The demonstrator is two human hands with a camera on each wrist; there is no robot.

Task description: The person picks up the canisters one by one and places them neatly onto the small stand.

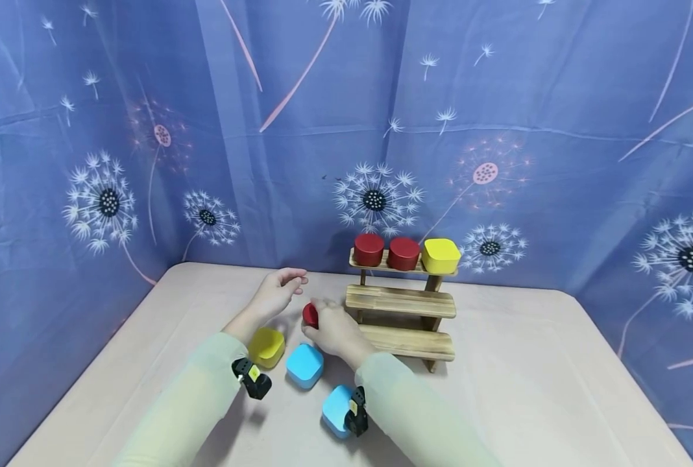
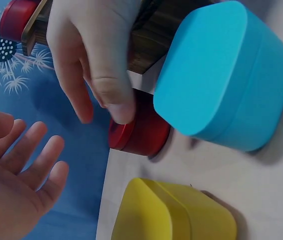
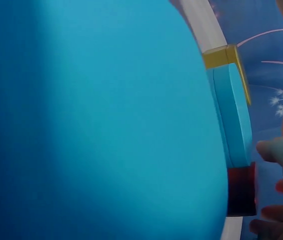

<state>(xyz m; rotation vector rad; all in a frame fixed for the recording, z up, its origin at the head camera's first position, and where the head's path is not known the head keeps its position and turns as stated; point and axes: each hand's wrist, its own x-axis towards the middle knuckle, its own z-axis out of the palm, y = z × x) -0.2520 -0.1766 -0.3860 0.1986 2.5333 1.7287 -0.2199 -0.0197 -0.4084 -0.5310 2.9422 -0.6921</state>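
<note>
The right hand [image 1: 336, 329] has its fingers curled round a small red round tin [image 1: 310, 315], holding it low over the table [image 1: 527, 363] just left of the wooden step shelf [image 1: 401, 301]; from the left wrist view the tin [image 2: 144, 131] sits at the table's far edge with a thumb across its lid. The left hand [image 1: 276, 292] hovers just beside it, fingers relaxed and spread, holding nothing. Crowding in front of the hands are a yellow square tin [image 1: 267, 346] and a blue square tin [image 1: 304, 364], close together, with a second blue tin [image 1: 338, 408] nearer the person, partly covered by the right sleeve and wrist camera. On the shelf's top step stand two red round tins [image 1: 369, 249] and [image 1: 403, 253], and a yellow square tin [image 1: 440, 255] in a row; the lower two steps carry nothing. The right wrist view is almost wholly blocked by a blue tin [image 3: 106, 120] pressed up to the lens, leaving only slivers of the others. A dandelion-print blue cloth [image 1: 148, 130] hangs behind.
</note>
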